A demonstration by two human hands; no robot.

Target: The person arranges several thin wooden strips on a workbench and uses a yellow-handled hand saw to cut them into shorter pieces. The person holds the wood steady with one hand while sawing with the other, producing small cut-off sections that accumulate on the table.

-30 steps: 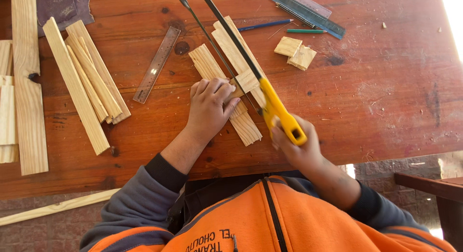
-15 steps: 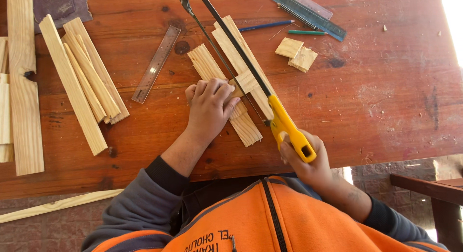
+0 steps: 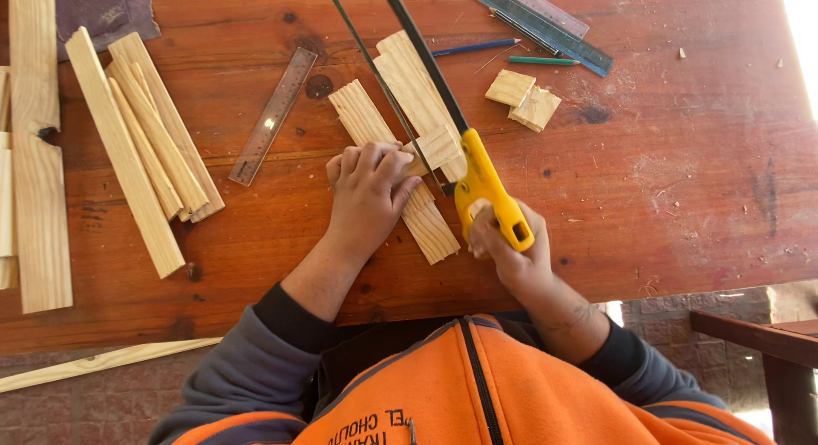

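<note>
Presently, head view — the only one supplied. The left hand [image 3: 368,188] lies flat, fingers [image 3: 388,166] spread and pressed down on a slat [image 3: 392,168] that lies diagonally on the table [image 3: 665,181]. The pressure appears meant to pin the slat against the pull of the blade; the fingertips stop just short of the cut line. A small block [image 3: 436,147] sits crosswise on the slat, touching the fingertips on one side and the blade on the other, so it may serve as a stop or be the piece under the cut — I cannot tell which.

The right hand [image 3: 504,245] is closed round the yellow handle of a hacksaw [image 3: 443,121], fingers wrapped tight. The frame runs up and away from the person, the blade crossing beside the block. The hand holds at the near table edge, which leaves the arm room for a straight stroke.

A second slat [image 3: 416,83] lies just beyond the first, under the saw frame, touching or nearly so.

Surroundings:
- a steel ruler [image 3: 274,114] left of the work, apart from it;
- a bundle of sticks [image 3: 141,147] further left, and a long board [image 3: 38,155] at the table's left edge;
- two offcuts [image 3: 524,100] right of the saw, touching each other;
- a blue pencil [image 3: 473,47], a green pencil [image 3: 543,61] and a long scale [image 3: 532,23] at the far side;
- a dark cloth [image 3: 106,11] at the far left corner.

Obstructions — the second slat lies under the saw's path; nothing else crowds either hand.
</note>
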